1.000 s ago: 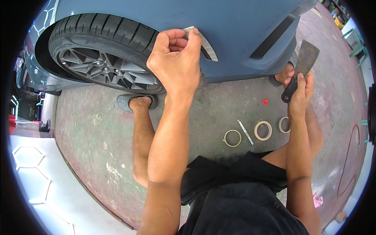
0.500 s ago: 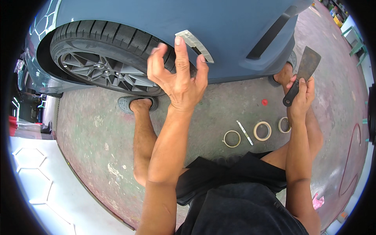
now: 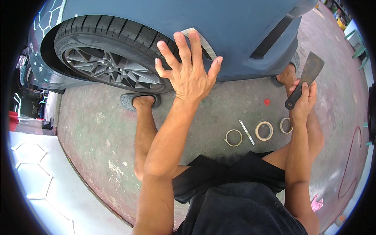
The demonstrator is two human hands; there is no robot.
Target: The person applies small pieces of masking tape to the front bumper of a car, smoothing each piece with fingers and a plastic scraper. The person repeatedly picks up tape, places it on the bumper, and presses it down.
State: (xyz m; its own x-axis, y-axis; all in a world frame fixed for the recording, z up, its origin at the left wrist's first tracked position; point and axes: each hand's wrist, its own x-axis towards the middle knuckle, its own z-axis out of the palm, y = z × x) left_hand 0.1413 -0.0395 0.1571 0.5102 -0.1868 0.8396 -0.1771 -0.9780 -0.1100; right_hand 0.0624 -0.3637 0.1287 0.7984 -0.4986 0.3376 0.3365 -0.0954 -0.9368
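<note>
My left hand (image 3: 190, 72) is spread wide with nothing in it, its fingertips in front of the rear wheel arch of a blue-grey car (image 3: 231, 35). Behind the fingers, a pale strip of masking tape (image 3: 206, 45) lies along the arch edge on the bodywork; my hand hides part of it. Whether the fingertips touch the car I cannot tell. My right hand (image 3: 304, 100) is closed around the black handle of a putty knife (image 3: 312, 68), its wide, worn blade pointing up and away from the car. To the left of the tape stands the car's tyre (image 3: 111, 37).
On the concrete floor between my legs lie several masking tape rolls (image 3: 264, 131), a thin white strip (image 3: 246, 132) and a small red piece (image 3: 266, 102). A black trim slot (image 3: 272, 37) marks the bumper. A pink cloth (image 3: 317, 203) lies at the lower right.
My left hand has opened out, its bent fingers now straightened and spread, and it has shifted slightly right. My right hand still holds the putty knife, nearly unmoved. The view has shifted slightly.
</note>
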